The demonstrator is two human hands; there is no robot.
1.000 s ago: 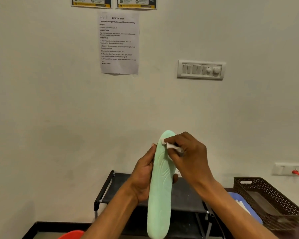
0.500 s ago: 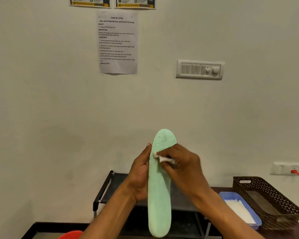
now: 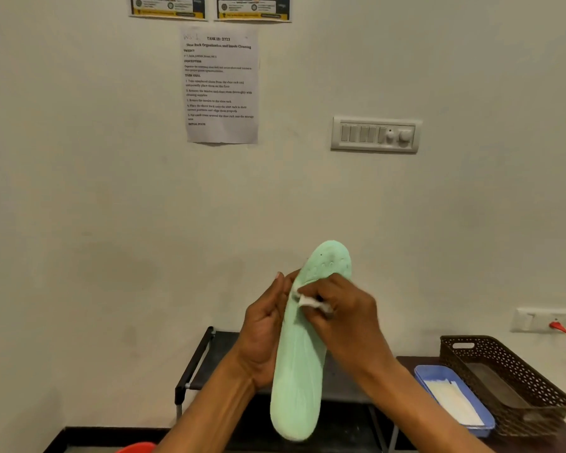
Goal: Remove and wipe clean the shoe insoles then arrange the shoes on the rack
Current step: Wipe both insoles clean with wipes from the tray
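Reading "TASK ID: 2723" and "Shoe Rack Organization and Insole Cleaning", a printed sheet (image 3: pixel 222 86) hangs on the wall; its smaller lines are too blurred to read reliably. The left hand (image 3: pixel 263 341) grips the green insole (image 3: pixel 299 371) at its edge, held upright above the black rack (image 3: pixel 196 361); the right hand (image 3: pixel 343 318) pinches a white wipe (image 3: pixel 309 302) against the insole's upper half.

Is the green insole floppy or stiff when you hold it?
Probably springy rather than limp: the insole stands nearly straight though the left hand grips only its middle. Likely light, since one hand holds it up while the right hand rubs it with a wipe. Its thin shape suggests it would bend if pushed.
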